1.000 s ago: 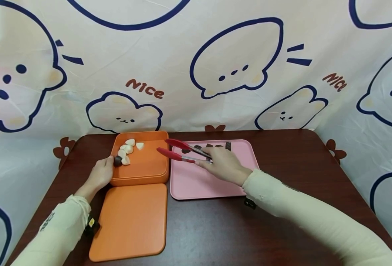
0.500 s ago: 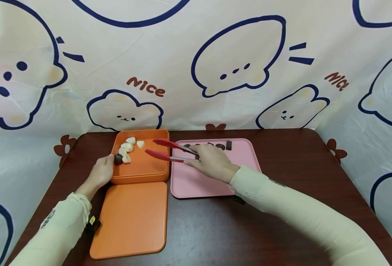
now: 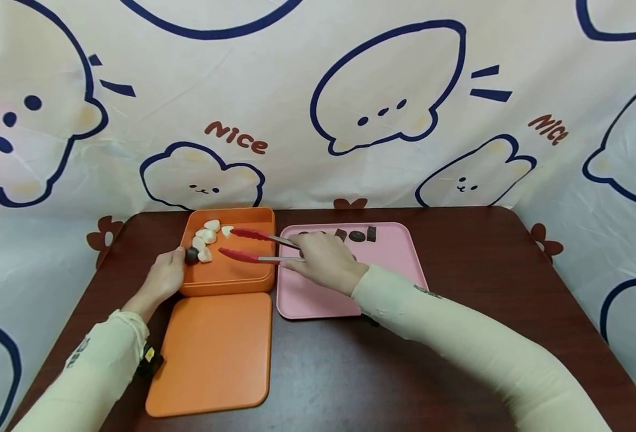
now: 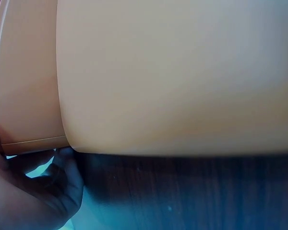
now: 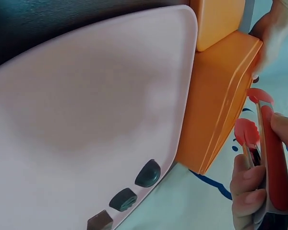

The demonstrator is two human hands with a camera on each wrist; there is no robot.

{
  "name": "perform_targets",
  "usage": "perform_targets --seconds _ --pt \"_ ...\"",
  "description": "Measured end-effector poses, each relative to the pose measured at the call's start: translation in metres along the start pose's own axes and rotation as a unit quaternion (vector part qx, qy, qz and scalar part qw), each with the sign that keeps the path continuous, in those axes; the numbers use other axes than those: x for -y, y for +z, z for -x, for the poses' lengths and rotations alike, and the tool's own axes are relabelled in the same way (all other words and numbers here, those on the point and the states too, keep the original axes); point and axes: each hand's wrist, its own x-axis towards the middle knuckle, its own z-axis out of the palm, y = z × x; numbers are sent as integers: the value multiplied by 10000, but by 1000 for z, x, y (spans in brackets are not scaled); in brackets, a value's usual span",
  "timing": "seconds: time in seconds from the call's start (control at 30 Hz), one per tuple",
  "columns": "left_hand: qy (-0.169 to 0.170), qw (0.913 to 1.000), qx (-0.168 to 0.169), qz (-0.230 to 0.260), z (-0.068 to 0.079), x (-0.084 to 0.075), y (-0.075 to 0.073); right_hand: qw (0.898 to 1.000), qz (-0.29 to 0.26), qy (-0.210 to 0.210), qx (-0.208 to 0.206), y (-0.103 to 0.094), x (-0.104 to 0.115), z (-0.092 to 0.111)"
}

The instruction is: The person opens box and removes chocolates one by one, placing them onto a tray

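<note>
My left hand point(image 3: 164, 277) grips the left wall of a shallow orange box point(image 3: 237, 276), thumb at the rim; in the left wrist view, curled fingers point(image 4: 67, 177) meet the box's side. Inside the box lie several white chocolates point(image 3: 207, 236) and one round dark chocolate point(image 3: 191, 256) beside that thumb. A pair of red-tipped metal tongs point(image 3: 242, 256) is held in my right hand point(image 3: 326, 261), above the pink tray point(image 3: 318, 303). The tongs' tips reach over the box, spread apart with nothing seen between them, the upper one overlapping a white chocolate point(image 3: 227, 231).
Several dark chocolates point(image 3: 357, 236) line the tray's far edge, partly hidden by the right hand. The orange lid point(image 3: 212, 354) lies flat in front of the box. Behind the dark wooden table point(image 3: 474, 288) hangs a printed cloth point(image 3: 285, 90).
The right hand has carried the tongs leftward, bringing their tips from the box's right edge to over its inside. More dark chocolates show on the tray. The left hand stays at the box.
</note>
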Motion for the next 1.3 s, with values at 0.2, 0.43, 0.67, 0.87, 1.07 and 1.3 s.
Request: perform_targets --seconds 0.2,0.43,0.67,0.87,1.07,1.3 --pt "42 10000 -45 6 -1 1 0 9999 96 -78 75 4 6 -6" --pt "46 9999 -111 -14 -2 0 2 9994 321 -143 73 10 16 -13" --pt "83 9998 -192 -61 -2 0 2 9945 947 -425 163 15 34 -20" --pt "73 9998 -174 -18 -2 1 1 9815 1684 -889 180 19 52 -29" --pt "83 9999 -112 23 -2 1 0 9728 2043 -1084 96 25 64 -38" --pt "212 9996 -188 -6 -2 2 1 9638 2403 -1149 -152 30 75 -45"
